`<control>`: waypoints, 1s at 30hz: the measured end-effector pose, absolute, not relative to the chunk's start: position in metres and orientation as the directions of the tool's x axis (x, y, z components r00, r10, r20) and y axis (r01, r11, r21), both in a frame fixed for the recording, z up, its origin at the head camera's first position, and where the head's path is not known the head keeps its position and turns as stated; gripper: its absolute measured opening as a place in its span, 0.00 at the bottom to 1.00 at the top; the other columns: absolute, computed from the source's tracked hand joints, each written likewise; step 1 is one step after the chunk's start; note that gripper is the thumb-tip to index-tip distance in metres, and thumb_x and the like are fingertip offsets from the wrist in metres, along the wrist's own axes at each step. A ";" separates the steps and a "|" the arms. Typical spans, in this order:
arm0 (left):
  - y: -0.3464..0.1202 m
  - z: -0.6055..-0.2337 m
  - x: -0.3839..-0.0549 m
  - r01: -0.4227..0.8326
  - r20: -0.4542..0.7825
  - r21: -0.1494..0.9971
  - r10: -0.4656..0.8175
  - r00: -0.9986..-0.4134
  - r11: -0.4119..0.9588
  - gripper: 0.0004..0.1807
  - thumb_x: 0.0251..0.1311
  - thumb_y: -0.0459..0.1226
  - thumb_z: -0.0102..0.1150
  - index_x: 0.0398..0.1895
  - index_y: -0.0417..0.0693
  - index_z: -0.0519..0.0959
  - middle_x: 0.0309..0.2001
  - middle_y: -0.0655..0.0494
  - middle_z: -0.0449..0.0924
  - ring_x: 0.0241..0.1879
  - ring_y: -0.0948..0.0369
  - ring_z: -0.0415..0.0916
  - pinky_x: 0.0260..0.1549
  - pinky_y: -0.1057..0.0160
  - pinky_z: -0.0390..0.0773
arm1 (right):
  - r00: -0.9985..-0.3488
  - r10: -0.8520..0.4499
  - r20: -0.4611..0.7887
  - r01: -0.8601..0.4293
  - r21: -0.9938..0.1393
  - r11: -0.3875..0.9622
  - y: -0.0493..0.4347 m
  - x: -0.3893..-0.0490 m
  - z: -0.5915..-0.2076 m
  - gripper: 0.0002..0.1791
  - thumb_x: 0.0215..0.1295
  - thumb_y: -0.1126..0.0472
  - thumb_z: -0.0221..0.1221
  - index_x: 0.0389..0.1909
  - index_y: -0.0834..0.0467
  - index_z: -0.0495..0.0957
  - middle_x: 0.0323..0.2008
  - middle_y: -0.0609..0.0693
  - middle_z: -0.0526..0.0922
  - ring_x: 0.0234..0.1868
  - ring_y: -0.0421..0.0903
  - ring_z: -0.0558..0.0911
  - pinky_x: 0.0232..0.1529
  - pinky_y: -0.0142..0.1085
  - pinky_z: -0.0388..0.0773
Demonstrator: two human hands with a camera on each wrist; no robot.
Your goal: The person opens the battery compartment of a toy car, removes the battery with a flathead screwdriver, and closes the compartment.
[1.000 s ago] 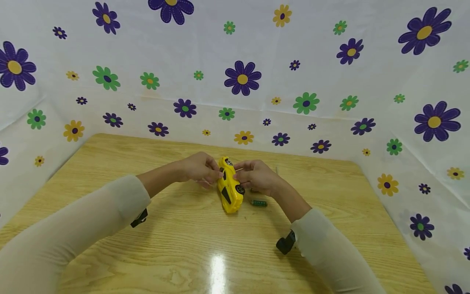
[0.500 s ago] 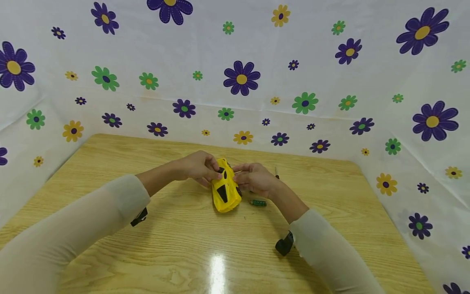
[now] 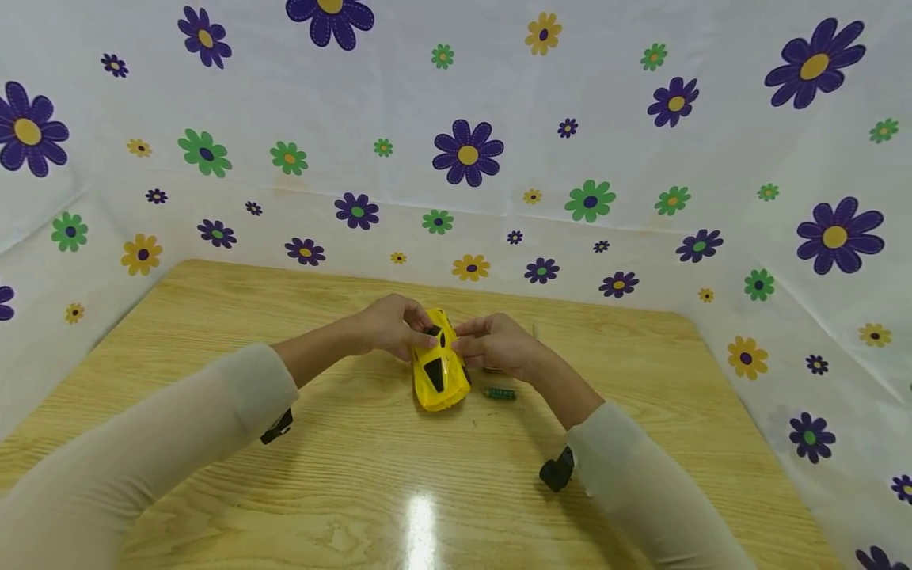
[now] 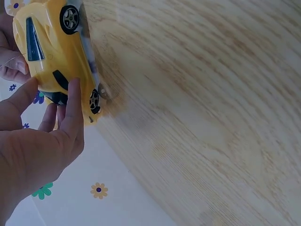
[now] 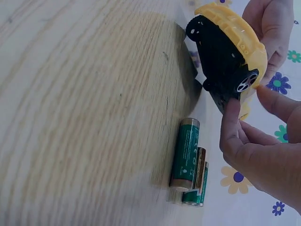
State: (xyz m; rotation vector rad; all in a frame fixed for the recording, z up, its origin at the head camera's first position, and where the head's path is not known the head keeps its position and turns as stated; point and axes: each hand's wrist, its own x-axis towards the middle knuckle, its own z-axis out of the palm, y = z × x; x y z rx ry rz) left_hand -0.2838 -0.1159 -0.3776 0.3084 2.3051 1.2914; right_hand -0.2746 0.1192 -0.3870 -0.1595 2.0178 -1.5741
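Both hands hold a yellow toy car (image 3: 454,378) just over the table, its roof and dark windows facing the head camera. My left hand (image 3: 390,324) grips one side of it. In the left wrist view, fingertips of the left hand (image 4: 42,146) lie on the car's side by the window. My right hand (image 3: 502,347) pinches the opposite side. From the right wrist, the car's black underside (image 5: 218,52) shows tilted up off the wood, with fingers of the right hand (image 5: 263,155) right by a wheel (image 5: 247,82).
A green battery (image 3: 500,393) lies on the wooden table (image 3: 342,475) beside the car. In the right wrist view, a gold-brown battery (image 5: 201,167) and another green one (image 5: 194,197) lie behind it. A thin pale rod (image 3: 535,331) shows beyond the right hand. Flowered cloth (image 3: 399,95) walls the table.
The toy car has rolled in the hands from showing its wheeled side to showing its roof. Over the last half second it has turned slightly back to the right. Both hands keep their hold.
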 end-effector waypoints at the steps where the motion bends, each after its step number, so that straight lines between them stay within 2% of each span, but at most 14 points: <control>1: -0.115 -0.378 -0.283 -0.027 -0.290 0.843 0.412 -0.864 0.537 0.19 0.64 0.38 0.71 0.54 0.38 0.79 0.51 0.43 0.76 0.44 0.52 0.82 0.39 0.60 0.89 | -0.830 -0.422 -0.365 0.246 -0.918 0.310 0.119 -0.274 -0.386 0.24 0.73 0.66 0.61 0.67 0.68 0.72 0.58 0.61 0.81 0.54 0.51 0.84 0.60 0.46 0.82; 14: -0.105 -0.378 -0.279 0.065 -0.236 0.794 0.404 -0.884 0.605 0.18 0.65 0.40 0.70 0.54 0.41 0.82 0.51 0.48 0.81 0.46 0.55 0.81 0.39 0.63 0.88 | -0.835 -0.404 -0.374 0.234 -0.905 0.354 0.121 -0.269 -0.389 0.26 0.71 0.64 0.64 0.67 0.68 0.73 0.56 0.61 0.80 0.50 0.51 0.85 0.60 0.46 0.82; 24: -0.103 -0.383 -0.273 0.129 -0.173 0.767 0.396 -0.902 0.628 0.19 0.62 0.40 0.73 0.54 0.44 0.85 0.54 0.50 0.84 0.53 0.54 0.81 0.52 0.60 0.84 | -0.861 -0.359 -0.359 0.230 -0.906 0.355 0.120 -0.264 -0.393 0.26 0.70 0.68 0.64 0.67 0.67 0.73 0.51 0.61 0.81 0.49 0.50 0.86 0.56 0.44 0.84; 30: -0.103 -0.386 -0.270 0.139 -0.160 0.765 0.393 -0.905 0.629 0.19 0.63 0.40 0.72 0.56 0.44 0.85 0.58 0.49 0.82 0.53 0.53 0.82 0.52 0.59 0.85 | -0.873 -0.342 -0.347 0.216 -0.905 0.367 0.120 -0.260 -0.395 0.25 0.71 0.68 0.63 0.67 0.67 0.73 0.51 0.60 0.79 0.48 0.50 0.85 0.56 0.42 0.84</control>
